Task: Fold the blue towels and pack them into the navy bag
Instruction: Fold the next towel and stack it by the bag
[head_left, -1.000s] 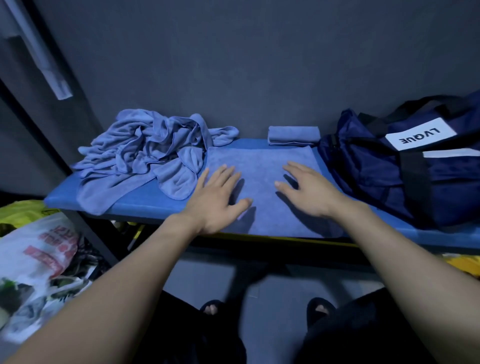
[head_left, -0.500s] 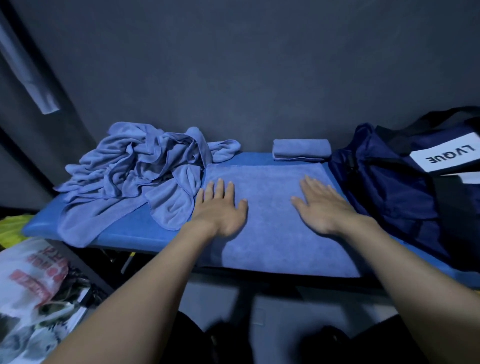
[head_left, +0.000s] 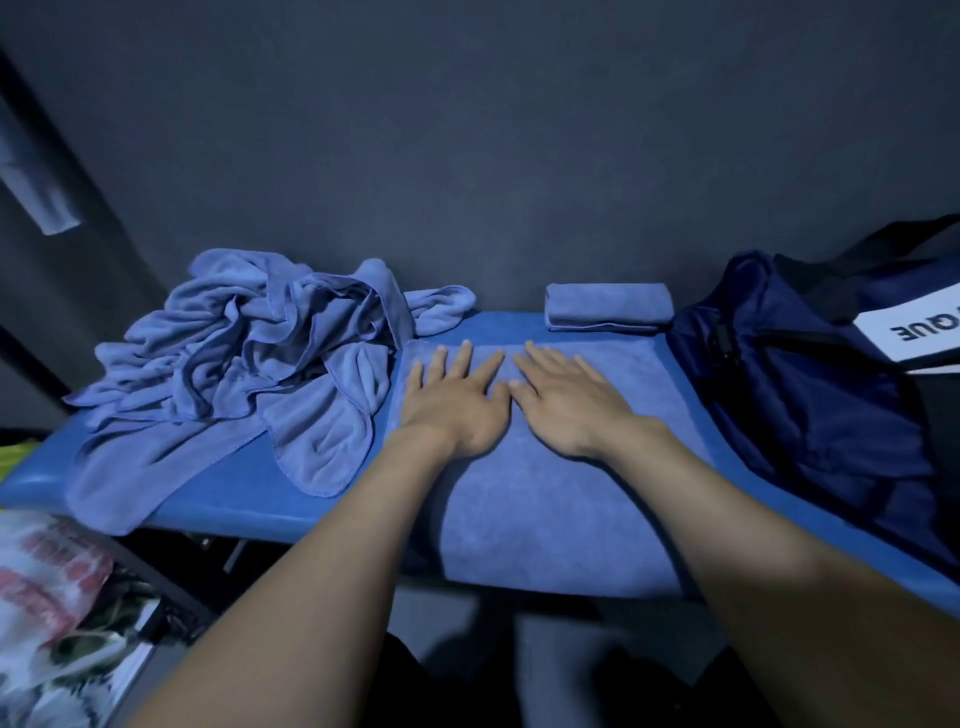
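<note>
Your left hand (head_left: 457, 410) and right hand (head_left: 566, 408) both lie open and palm-down, fingers spread, side by side with the thumbs almost touching, pressed flat on the spread towel (head_left: 545, 499) that lies on the blue bench (head_left: 244, 493). Neither hand grips anything. Judge this as the smoothing step of a fold: the towel under your palms is laid out flat and not yet brought down to packing size. The next move calls for you to take one edge of this towel in a pinch with each hand and carry it over onto the opposite edge, with the corners kept matched. The far edge of the towel lies just beyond your fingertips; its near edge hangs at the front lip of the bench, below your forearms, so watch that the cloth does not slide off toward you. To the left of your left hand, the heap of unfolded towels (head_left: 249, 374) touches or overlaps the left edge of the spread towel; keep the fold clear of it. Beyond your right hand, near the wall, one folded towel (head_left: 608, 307) rests just beside the navy bag (head_left: 810, 415). The bag stands to the right of your right hand, close against the right edge of the spread towel. Whether its opening is unzipped cannot be told. Open room is narrow on both sides.
</note>
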